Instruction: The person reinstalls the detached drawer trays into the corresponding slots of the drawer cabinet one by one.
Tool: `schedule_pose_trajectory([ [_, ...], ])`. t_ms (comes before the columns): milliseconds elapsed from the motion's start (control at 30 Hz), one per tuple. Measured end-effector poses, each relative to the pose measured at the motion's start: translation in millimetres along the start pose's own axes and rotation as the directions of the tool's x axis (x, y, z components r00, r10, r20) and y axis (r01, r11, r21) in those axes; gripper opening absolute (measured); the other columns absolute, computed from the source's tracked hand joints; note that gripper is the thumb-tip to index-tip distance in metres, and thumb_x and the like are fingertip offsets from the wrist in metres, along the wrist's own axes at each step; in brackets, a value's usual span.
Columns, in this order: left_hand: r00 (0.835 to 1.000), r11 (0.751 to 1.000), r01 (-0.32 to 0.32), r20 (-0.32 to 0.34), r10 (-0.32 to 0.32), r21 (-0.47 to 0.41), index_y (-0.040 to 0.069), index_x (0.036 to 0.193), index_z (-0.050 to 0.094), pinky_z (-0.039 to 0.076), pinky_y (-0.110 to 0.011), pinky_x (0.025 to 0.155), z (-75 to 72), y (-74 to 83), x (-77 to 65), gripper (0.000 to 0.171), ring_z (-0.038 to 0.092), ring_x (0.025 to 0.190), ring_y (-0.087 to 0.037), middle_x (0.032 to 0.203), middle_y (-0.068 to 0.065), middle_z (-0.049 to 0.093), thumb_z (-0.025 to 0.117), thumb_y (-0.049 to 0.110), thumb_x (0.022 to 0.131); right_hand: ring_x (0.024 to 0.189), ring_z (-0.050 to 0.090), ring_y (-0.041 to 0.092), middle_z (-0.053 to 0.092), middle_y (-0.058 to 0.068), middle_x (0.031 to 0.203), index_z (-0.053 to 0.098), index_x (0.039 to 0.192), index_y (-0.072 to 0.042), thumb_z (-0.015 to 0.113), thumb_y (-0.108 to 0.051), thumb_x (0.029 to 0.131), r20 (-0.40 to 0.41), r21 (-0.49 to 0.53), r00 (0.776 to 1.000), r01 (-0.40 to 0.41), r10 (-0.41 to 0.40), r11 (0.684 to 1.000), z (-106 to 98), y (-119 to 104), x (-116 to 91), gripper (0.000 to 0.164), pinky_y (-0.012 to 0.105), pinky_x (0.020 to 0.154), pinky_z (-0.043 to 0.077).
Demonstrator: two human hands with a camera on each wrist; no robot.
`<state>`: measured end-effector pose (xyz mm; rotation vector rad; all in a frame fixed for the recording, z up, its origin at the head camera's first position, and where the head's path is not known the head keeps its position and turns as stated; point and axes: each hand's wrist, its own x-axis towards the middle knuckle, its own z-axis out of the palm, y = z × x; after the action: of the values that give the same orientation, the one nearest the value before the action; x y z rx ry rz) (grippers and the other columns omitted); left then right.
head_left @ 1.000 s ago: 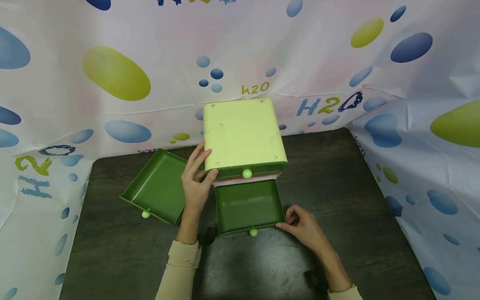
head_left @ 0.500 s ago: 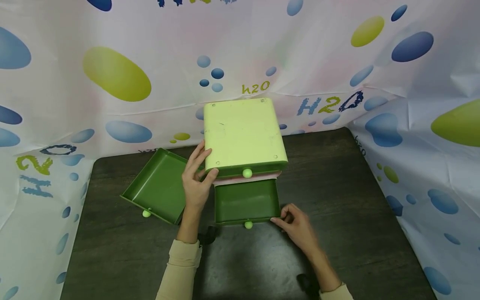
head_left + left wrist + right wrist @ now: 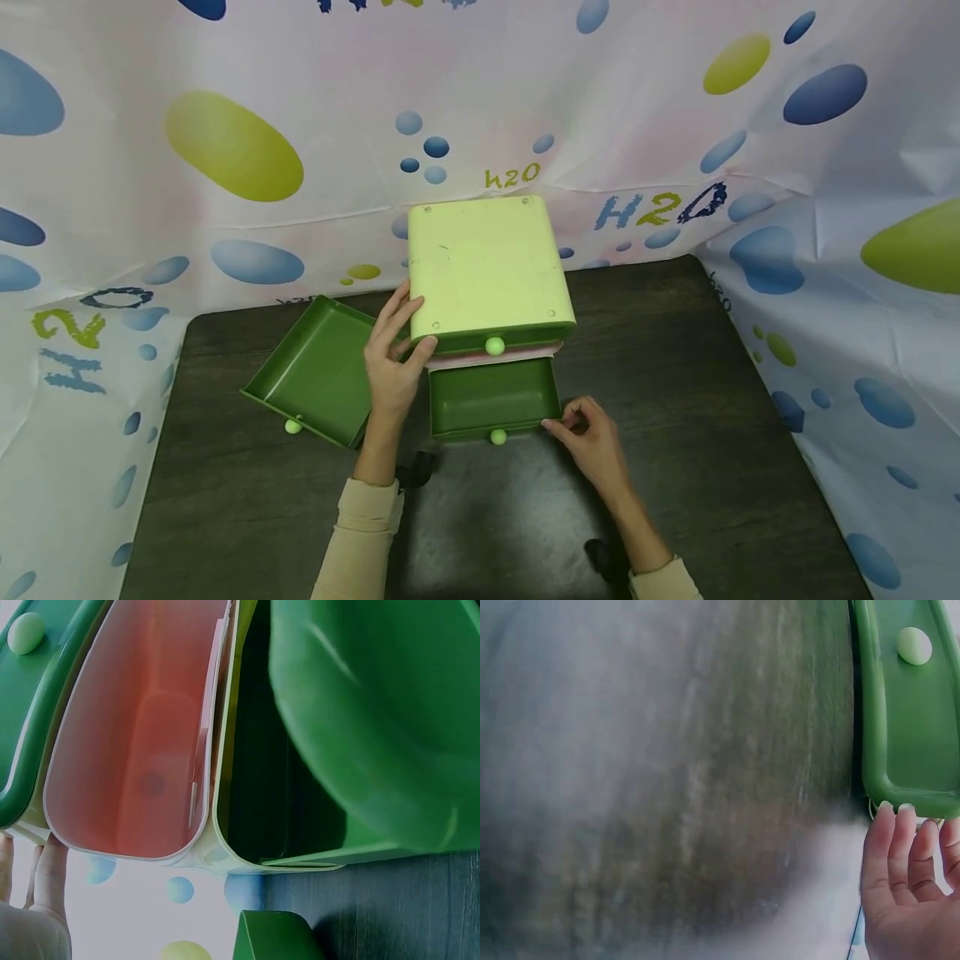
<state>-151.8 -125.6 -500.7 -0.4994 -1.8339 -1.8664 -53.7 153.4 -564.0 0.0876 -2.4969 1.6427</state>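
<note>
A small chest of drawers (image 3: 489, 262) with a pale yellow-green top stands at the back of the table. My left hand (image 3: 393, 375) lies against its left side, thumb at the top front corner. The lower green drawer (image 3: 495, 398) sticks part-way out at the bottom, with a round light-green knob (image 3: 498, 437) on its front. My right hand (image 3: 598, 442) holds that drawer's front right corner between thumb and fingers; in the right wrist view the fingertips meet the drawer front (image 3: 922, 727). The pink middle compartment (image 3: 131, 750) has no drawer in it.
A second green drawer (image 3: 315, 371) lies loose on the dark wooden table (image 3: 720, 417), left of the chest and partly behind my left hand. A white patterned sheet (image 3: 337, 100) hangs behind the table and along its sides.
The lower drawer has slid back into the chest, so less of it sticks out. My right hand has moved with it, away from me and slightly left. The left hand has stayed put.
</note>
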Motion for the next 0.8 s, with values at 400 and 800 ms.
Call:
schedule_pose_trajectory([
  [400,1.0,1.0,-0.004,-0.001,0.004,-0.005,-0.005,0.134,0.059,0.054,-0.028,0.089,0.3,-1.3,0.1,0.059,0.043,0.137,-0.035,0.154,-0.016,0.04,0.074,0.034,0.091,0.075,0.061,0.015,0.057,0.004,0.086,0.058,0.085,-0.01,0.085,-0.022,0.081,-0.046,0.007,0.993,-0.11,0.11,0.994,5.7,21.5,10.4,0.03,0.024,0.066,0.051],
  [800,1.0,1.0,-0.008,-0.005,0.008,-0.007,-0.005,0.134,0.059,0.055,-0.024,0.084,2.0,-1.1,-0.7,0.061,0.043,0.138,-0.036,0.154,-0.017,0.04,0.074,0.035,0.091,0.079,0.06,0.016,0.06,0.009,0.088,0.061,0.087,-0.007,0.085,-0.023,0.08,-0.056,0.036,0.985,-0.161,0.162,0.986,9.8,20.1,19.2,0.029,0.024,0.069,0.052],
])
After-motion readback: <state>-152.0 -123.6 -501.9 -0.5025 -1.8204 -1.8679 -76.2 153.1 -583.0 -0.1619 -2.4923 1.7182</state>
